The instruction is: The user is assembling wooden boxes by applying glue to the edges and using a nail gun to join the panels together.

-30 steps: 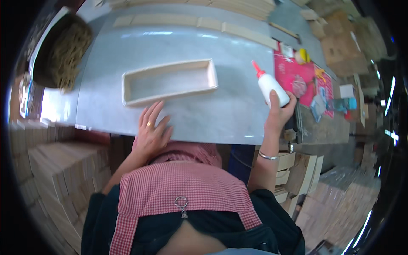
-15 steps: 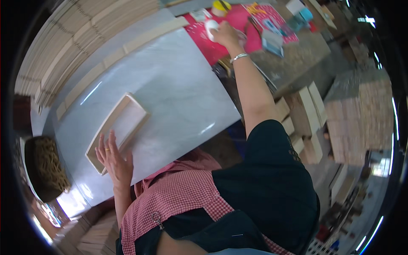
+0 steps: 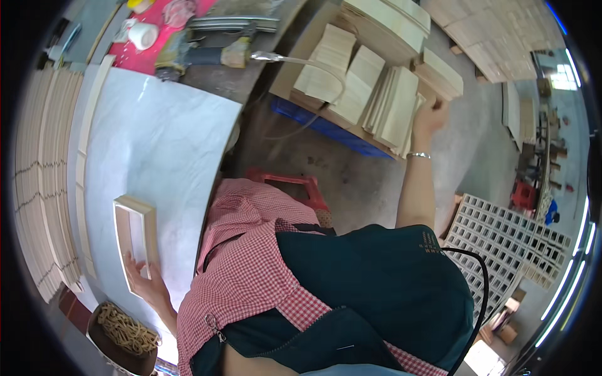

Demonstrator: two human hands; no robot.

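A rectangular wooden frame (image 3: 150, 227) with a hollow middle lies on the pale tabletop at the left. My left hand (image 3: 148, 287) rests over its near end, touching it with fingers extended and apart. Far to the right, my right arm is stretched out, a bracelet at the wrist. My right hand (image 3: 431, 117) is at the near end of a row of thin wooden boards (image 3: 396, 103), below a separate wooden block (image 3: 442, 74). Its fingers are partly hidden, so whether they grip a board I cannot make out.
A white container (image 3: 143, 36) stands on a pink sheet (image 3: 128, 56) beside a taped tool with a hose (image 3: 207, 56). Long wooden strips (image 3: 44, 175) are stacked along the left. A bin of tan loops (image 3: 125, 332) stands near left. A red stool (image 3: 301, 182) is under the table edge.
My right hand has left the white container on the pink sheet and swung right to the boards. The view has turned right. My left hand stays at the frame.
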